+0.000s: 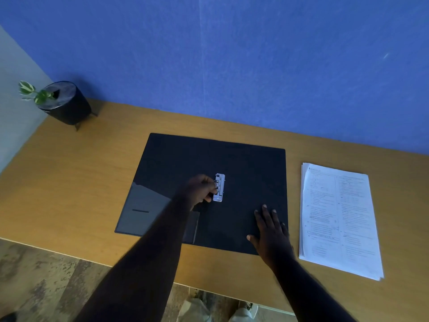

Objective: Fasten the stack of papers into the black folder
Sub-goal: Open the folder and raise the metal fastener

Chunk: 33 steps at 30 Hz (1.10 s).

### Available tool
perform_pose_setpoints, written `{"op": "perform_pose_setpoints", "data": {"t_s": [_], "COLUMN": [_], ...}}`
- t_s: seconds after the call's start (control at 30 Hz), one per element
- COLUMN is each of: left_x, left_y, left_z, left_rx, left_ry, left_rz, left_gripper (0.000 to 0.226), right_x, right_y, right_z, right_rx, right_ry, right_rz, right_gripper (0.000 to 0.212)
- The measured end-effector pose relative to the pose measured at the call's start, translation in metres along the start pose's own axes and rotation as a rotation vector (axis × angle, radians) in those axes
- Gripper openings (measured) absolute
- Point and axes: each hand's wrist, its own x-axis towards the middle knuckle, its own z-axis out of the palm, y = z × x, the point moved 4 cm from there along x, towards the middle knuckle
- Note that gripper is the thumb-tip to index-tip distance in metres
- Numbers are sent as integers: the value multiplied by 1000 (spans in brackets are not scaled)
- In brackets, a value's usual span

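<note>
The black folder (243, 163) lies open and flat on the wooden table. A silver metal clip (219, 187) sits at its middle fold. My left hand (199, 189) is closed around the clip's left side, fingertips pinching it. My right hand (271, 231) rests flat, fingers spread, on the folder's right half near its front corner. The stack of printed papers (339, 219) lies on the table just right of the folder, apart from both hands.
A black pot with a small green plant (65, 101) stands at the table's far left corner. A blue wall runs behind the wooden table (81, 173). The table's front edge and the floor show below, with my shoes.
</note>
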Motion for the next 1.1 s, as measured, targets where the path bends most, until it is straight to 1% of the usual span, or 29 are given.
{"op": "perform_pose_setpoints", "data": {"t_s": [0.17,0.27,0.43,0.57,0.73,0.8,0.87,1.0,1.1], "left_x": [6,16,30,32,30,28,27,22,15], "left_y": [21,28,41,50,58,57,53,50,51], "left_z": [-4,-7,-9,-4,0,1,1,5,8], "left_rx": [-73,-60,-36,-59,-26,-95,-157,-205,-210], "left_ry": [51,80,128,102,21,27,26,23,101], "left_rz": [114,143,125,56,-33,-59,-59,-26,38], "left_gripper": [8,9,20,24,27,27,26,20,15], "right_x": [1,1,2,3,4,4,4,3,1], "right_y": [0,1,1,3,3,4,3,3,1], "right_z": [0,1,3,5,7,8,8,7,2], "right_rx": [14,20,22,28,37,33,39,35,43], "right_ry": [-2,4,5,3,5,2,4,9,13], "right_rz": [5,7,12,11,11,10,9,9,-12], "right_gripper": [82,82,82,82,82,82,82,82,78]}}
